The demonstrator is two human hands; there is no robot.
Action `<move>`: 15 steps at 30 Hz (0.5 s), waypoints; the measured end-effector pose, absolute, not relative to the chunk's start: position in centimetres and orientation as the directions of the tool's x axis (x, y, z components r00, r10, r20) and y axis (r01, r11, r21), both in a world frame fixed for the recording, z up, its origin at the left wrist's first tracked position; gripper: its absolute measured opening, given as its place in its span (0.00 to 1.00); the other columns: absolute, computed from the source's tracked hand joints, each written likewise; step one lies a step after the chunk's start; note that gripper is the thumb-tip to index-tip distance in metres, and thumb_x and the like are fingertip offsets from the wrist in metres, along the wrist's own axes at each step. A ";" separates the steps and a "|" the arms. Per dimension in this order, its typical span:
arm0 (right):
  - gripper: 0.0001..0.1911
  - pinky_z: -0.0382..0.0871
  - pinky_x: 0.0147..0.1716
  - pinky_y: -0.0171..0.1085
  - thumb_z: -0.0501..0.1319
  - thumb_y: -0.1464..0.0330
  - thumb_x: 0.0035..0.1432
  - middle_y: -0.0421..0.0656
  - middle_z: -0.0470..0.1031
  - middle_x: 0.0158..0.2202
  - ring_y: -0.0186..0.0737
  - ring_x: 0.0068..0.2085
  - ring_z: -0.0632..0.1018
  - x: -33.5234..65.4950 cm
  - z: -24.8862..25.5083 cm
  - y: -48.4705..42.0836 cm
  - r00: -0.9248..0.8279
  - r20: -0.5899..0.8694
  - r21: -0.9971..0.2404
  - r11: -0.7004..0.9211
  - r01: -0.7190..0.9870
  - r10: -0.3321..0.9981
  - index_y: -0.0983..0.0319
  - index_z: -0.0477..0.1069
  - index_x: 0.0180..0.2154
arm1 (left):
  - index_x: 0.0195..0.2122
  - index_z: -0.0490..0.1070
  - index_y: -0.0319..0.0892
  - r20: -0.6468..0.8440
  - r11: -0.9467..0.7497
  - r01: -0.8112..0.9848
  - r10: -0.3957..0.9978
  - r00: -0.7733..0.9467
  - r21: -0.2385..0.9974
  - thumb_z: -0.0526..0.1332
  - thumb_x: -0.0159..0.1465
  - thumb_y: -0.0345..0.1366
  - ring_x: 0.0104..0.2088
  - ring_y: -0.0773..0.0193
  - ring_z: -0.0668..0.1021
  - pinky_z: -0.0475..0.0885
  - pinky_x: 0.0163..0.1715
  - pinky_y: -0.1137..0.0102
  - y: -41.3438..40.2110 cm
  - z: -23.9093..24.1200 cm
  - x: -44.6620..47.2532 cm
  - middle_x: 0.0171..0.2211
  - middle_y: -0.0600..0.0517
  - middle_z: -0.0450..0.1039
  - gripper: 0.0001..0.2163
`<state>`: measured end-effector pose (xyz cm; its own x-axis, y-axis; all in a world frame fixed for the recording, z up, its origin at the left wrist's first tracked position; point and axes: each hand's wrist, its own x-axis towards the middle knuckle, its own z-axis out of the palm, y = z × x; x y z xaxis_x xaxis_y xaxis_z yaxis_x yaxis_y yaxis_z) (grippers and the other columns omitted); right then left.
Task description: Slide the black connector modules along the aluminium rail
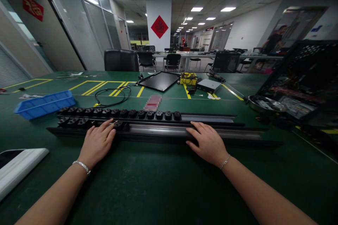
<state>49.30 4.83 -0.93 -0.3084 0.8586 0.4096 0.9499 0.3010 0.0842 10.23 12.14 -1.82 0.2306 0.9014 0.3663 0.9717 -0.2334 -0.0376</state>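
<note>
Two long black channel rails lie side by side in front of me, with bare metal inside. A row of black socket modules (142, 114) fills much of the far rail (208, 117). In the near rail (158, 130), more black socket modules (73, 122) sit at the left end, and a single module (118, 125) is just right of my fingertips. My left hand (99, 140) lies over the near rail with its fingers stretched out, covering part of the row. Fingers spread, my right hand (206, 141) touches the right part of the near rail.
A blue bin (46, 104) stands at the left beyond the rails, near a looped black cable (113, 96). Farther back are a flat black panel (160, 81), a yellow box with cables (188, 78) and a grey box (208, 86). A metal bowl (266, 104) sits right.
</note>
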 end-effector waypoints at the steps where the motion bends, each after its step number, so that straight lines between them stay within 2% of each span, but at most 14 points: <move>1: 0.23 0.58 0.54 0.48 0.55 0.57 0.57 0.51 0.66 0.56 0.51 0.56 0.66 49.3 -0.9 4.8 -0.308 0.407 0.084 0.300 0.950 0.860 0.60 0.69 0.51 | 0.51 0.69 0.40 0.365 -0.232 0.972 0.902 0.229 -0.035 0.39 0.66 0.44 0.50 0.51 0.72 0.58 0.55 0.52 12.1 -1.8 10.2 0.59 0.47 0.62 0.24; 15: 0.23 0.58 0.53 0.48 0.55 0.57 0.57 0.51 0.66 0.56 0.50 0.56 0.66 49.3 -1.0 4.8 -0.304 0.415 0.079 0.299 0.951 0.858 0.60 0.70 0.50 | 0.50 0.70 0.41 0.356 -0.224 0.974 0.909 0.217 -0.023 0.39 0.65 0.44 0.51 0.51 0.72 0.57 0.55 0.50 11.9 -1.4 10.7 0.60 0.47 0.62 0.24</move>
